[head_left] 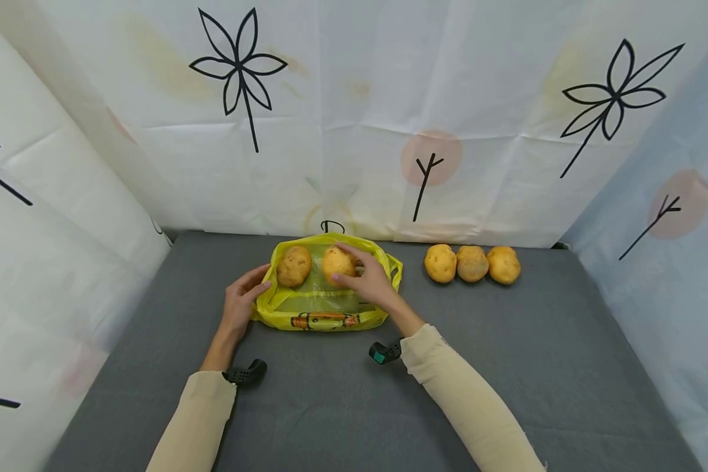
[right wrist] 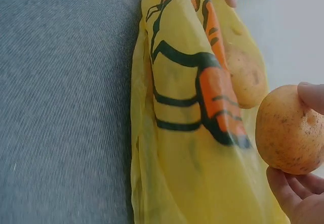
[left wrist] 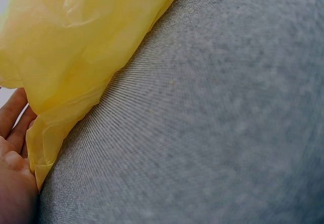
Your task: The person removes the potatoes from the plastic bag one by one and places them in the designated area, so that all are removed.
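Observation:
A yellow plastic bag (head_left: 324, 321) lies with its mouth spread wide, an orange-and-black print along its front. Inside it, at the left, rests a potato (head_left: 294, 267). Over the right part of the mouth, my right hand (head_left: 373, 278) grips a second potato (right wrist: 288, 130), thumb on one side and fingers on the other. My left hand (head_left: 244, 298) is against the bag's left side, its thumb and fingers loosely extended at the rim. Part of that hand (left wrist: 15, 148) shows beside a folded corner of the bag in the left wrist view.
To the right of the bag, three potatoes (head_left: 472, 263) sit in a row near the back edge of the grey-covered table (head_left: 543, 367). Pale patterned cloth (head_left: 354, 98) hangs behind and at both sides. A dark band is worn on each wrist.

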Motion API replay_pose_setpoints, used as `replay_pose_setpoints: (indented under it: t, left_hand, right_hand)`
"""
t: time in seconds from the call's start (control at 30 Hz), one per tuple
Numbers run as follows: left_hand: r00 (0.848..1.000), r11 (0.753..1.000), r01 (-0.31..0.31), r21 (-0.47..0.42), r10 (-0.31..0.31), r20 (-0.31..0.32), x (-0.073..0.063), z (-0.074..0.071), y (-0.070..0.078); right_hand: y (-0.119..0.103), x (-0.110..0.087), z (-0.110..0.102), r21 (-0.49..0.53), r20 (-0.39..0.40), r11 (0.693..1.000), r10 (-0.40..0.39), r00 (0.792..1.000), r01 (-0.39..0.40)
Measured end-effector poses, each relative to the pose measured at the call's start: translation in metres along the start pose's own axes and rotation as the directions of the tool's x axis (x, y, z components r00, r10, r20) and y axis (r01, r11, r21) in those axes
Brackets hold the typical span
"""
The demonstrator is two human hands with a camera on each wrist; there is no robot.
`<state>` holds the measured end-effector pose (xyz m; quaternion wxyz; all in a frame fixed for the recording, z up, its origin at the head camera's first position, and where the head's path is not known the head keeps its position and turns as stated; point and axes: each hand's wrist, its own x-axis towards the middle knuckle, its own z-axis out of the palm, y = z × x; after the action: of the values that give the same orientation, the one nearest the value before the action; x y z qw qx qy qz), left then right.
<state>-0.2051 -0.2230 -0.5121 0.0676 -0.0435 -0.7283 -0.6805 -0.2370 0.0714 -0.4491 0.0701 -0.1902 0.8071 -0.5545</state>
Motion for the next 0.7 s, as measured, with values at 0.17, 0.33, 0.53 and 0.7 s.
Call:
replay_pose_setpoints:
  t: [0.17, 0.33, 0.53, 0.7]
  left_hand:
    - [1.000, 1.000, 0.001, -0.005, -0.001, 0.000, 0.000, 0.001, 0.001]
    - [1.000, 1.000, -0.002, -0.010, 0.002, 0.000, 0.000, 0.002, 0.001]
    - [1.000, 1.000, -0.008, -0.012, 0.008, 0.001, 0.000, 0.002, 0.001]
    - [1.000, 1.000, -0.009, -0.013, 0.009, -0.003, -0.001, 0.002, 0.000]
  right_hand:
    - [-0.004, -0.006, -0.009, 0.011, 0.004, 0.999, -0.040, 0.999, 0.040]
    - [-0.002, -0.011, -0.017, -0.017, -0.009, 0.996, -0.085, 0.996, 0.085]
    - [-0.001, -0.021, -0.030, -0.067, -0.041, 0.995, -0.077, 0.996, 0.074]
    - [-0.001, -0.028, -0.043, -0.073, -0.058, 0.994, -0.090, 0.994, 0.086]
